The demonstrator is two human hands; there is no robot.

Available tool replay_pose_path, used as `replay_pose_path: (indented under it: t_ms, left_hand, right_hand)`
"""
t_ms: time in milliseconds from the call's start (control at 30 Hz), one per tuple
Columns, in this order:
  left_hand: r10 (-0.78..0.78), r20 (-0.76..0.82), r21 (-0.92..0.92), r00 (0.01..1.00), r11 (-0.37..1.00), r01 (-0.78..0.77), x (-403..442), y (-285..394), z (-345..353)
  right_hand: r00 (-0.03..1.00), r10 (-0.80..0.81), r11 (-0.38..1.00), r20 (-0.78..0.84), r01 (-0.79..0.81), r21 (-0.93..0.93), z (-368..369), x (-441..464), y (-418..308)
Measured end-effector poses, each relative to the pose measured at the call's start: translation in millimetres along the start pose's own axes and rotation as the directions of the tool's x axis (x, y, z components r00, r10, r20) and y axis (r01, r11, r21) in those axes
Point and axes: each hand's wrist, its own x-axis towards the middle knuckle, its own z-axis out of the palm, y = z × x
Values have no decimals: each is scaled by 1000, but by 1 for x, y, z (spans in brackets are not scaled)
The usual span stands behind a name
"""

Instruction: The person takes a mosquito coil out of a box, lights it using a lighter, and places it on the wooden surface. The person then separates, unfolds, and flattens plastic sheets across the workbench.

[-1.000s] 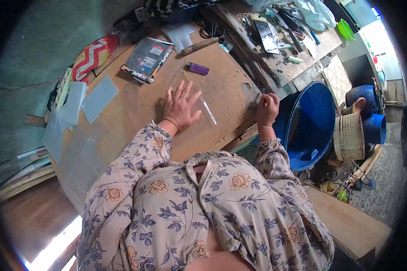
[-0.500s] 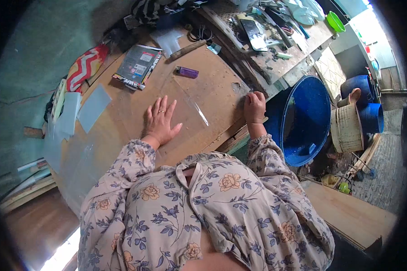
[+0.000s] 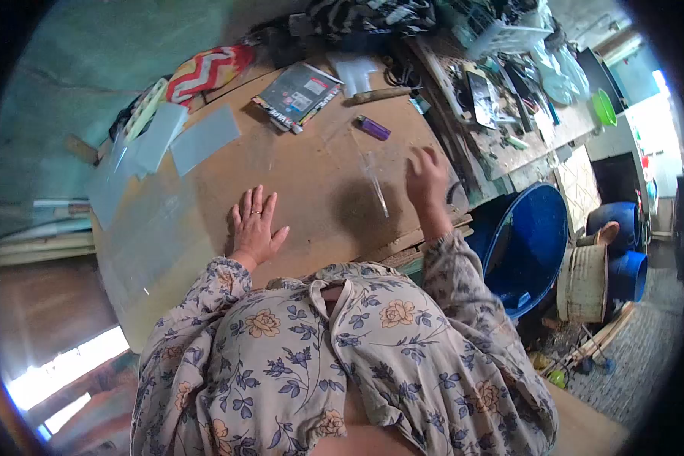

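Observation:
My left hand (image 3: 256,230) lies spread on the brown board (image 3: 296,175), wearing a ring and holding nothing. My right hand (image 3: 427,176) hovers over the board's right part, blurred, its fingers curled; what they hold, if anything, cannot be made out. Between the hands, a thin clear strip (image 3: 378,196) rests on the board. Beyond it are a purple lighter (image 3: 374,128), a dark printed packet (image 3: 296,96) and a wooden stick (image 3: 378,96). Translucent sheets (image 3: 205,140) lie at the board's left side.
A side bench (image 3: 509,156) at the upper right carries a phone (image 3: 480,99), tools and plastic bags. Below it stands a large blue tub (image 3: 526,251), with a cream bucket (image 3: 583,283) to its right. A red-and-white zigzag cloth (image 3: 205,74) lies beyond the board.
My right hand has come off the board's right edge and moved inward over the board. My left hand now rests farther left of the clear strip. The camera view has shifted.

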Motion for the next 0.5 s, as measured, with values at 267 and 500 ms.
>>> replay_pose_path:
  t_ms: [267, 500]
  left_hand:
    - [-303, -16, 19, 953, 953, 304, -65, -33, -3]
    - [-622, -143, -50, 770, 781, 622, -130, -82, 2]
  right_hand:
    - [705, -393, 874, 590, 486, 0, 100, 50, -58]
    - [722, -447, 883, 528, 451, 132, 111, 44, -85]
